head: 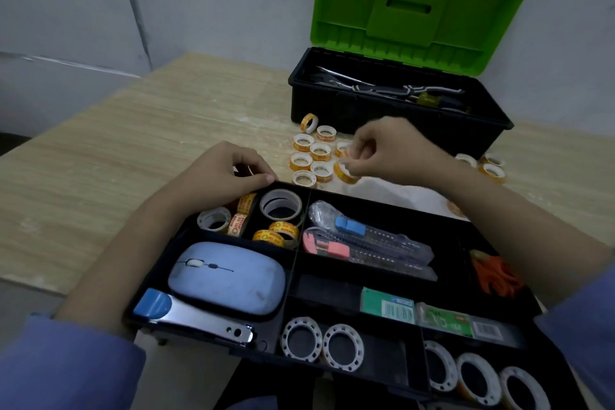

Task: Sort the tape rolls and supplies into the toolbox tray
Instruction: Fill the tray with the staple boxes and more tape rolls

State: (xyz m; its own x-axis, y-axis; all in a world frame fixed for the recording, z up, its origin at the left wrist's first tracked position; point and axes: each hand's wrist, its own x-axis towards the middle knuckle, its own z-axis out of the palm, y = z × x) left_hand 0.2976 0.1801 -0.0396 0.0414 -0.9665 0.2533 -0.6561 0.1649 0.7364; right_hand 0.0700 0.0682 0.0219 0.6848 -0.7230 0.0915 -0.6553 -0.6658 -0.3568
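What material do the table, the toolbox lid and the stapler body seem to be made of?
Table: probably laminate or wood, matte, with pale straight grain lines. Toolbox lid: moulded plastic, bright green, with ribs and a slight sheen. Stapler: polished metal body that reflects light, with a blue cap that looks like plastic.

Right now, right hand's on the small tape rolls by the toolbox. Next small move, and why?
Probably lift the small orange roll that the right hand pinches and carry it to the tray's far-left compartment, where matching rolls already sit. The left hand rests on the tray's far edge there, steadying it, and a cluster of rolls is still loose on the table.
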